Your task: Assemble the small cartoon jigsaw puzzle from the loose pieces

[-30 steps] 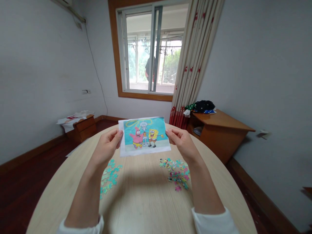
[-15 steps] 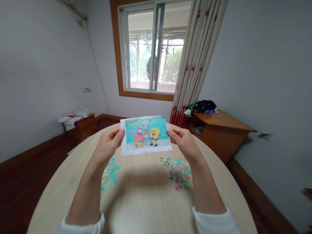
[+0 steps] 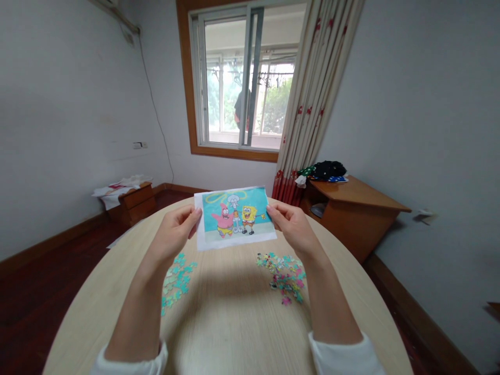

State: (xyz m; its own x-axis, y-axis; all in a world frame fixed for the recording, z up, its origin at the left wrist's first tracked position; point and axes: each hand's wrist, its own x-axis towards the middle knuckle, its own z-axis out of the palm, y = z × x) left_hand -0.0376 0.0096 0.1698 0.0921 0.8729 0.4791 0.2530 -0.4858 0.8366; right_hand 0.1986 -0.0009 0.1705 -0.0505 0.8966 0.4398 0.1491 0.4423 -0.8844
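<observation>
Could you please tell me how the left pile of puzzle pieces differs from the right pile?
Colour: the left pile shows mostly teal and pale green, while the right pile also has pink, yellow and dark pieces.
Spacing: the left pile looks looser; the right pile looks more crowded.
Shared: both lie on the table, each partly hidden, the left pile by the left arm, the right pile by the right arm.

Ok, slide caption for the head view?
Left hand and right hand hold a cartoon picture over a round table, puzzle pieces lying in two groups.
</observation>
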